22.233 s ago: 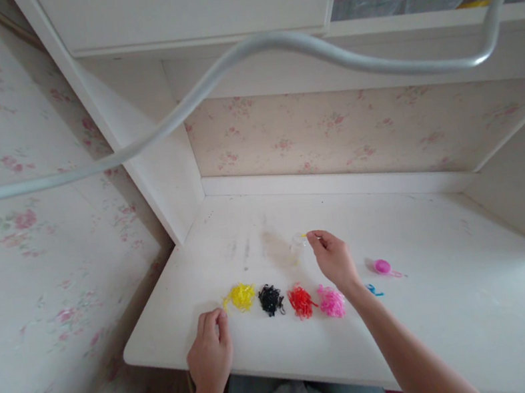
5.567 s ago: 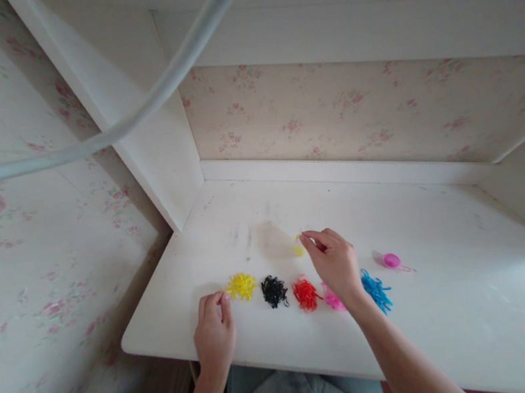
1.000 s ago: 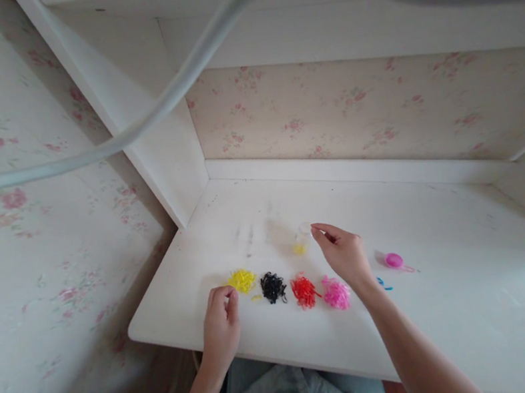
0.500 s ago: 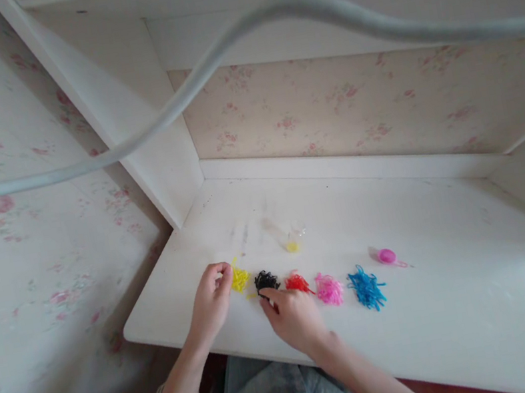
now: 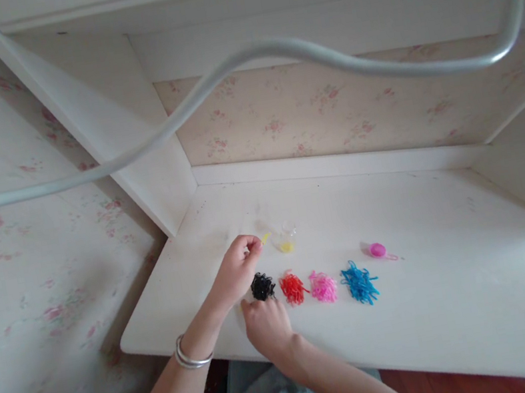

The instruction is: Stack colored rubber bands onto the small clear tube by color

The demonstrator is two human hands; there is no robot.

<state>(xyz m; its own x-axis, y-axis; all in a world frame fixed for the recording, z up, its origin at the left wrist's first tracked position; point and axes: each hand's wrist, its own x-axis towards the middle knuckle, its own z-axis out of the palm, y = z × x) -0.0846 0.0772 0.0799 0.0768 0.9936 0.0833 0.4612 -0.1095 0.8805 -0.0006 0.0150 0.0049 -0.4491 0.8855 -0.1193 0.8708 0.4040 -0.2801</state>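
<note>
My left hand (image 5: 241, 269) pinches a small yellow rubber band (image 5: 264, 239) just left of a little clear container (image 5: 288, 229) with yellow in its bottom. My right hand (image 5: 269, 327) is low on the desk, fingers curled, in front of a heap of black rubber bands (image 5: 262, 286). A trace of yellow shows by its fingertips, but what they hold is hidden. The yellow heap is out of sight, behind my left arm. Rightward lie heaps of red rubber bands (image 5: 293, 288), pink rubber bands (image 5: 324, 286) and blue rubber bands (image 5: 360, 283).
A bright pink round container (image 5: 377, 250) with a loop lies behind the blue heap. The white desk (image 5: 438, 301) has a side panel at the left and a back wall. A pale thick cable or bar (image 5: 277, 48) crosses the upper view.
My left hand has gone from the yellow heap up and right towards the clear container, carrying a yellow band. My right hand has shifted left and slightly nearer me. The view has tilted slightly.
</note>
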